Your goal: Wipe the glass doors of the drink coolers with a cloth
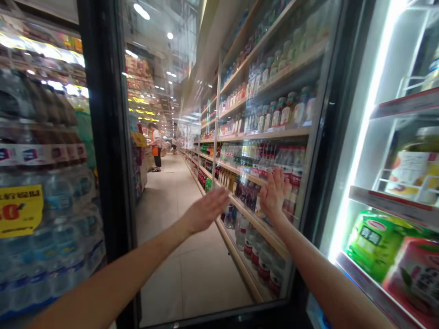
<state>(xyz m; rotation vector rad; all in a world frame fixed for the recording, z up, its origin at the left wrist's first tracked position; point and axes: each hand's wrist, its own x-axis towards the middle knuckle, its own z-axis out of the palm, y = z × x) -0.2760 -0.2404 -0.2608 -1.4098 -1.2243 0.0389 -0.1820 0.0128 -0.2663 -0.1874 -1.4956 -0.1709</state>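
view, head: a tall, clear glass door with a black frame (236,155) fills the centre, before both hands.
left hand: the bare left hand (207,211) is flat, fingers straight and close together, slightly blurred, in front of the pane's middle; contact with the glass cannot be told.
right hand: the bare right hand (274,192) is raised, palm flattened, fingers extended and slightly apart, before the pane's right part; contact likewise cannot be told.
in the pane: pale wooden shelves (274,135) bear rows of bottles, beside a light tiled floor (164,256).
distance: a person in a white top and orange apron (157,146) stands in the aisle.
right margin: a brightly lit white cabinet (363,119) holds a glossy green package (373,242) beside a pinkish-red package (416,269).
left margin: a yellow price sign (22,212) hangs before stacked clear plastic water bottles (63,237).
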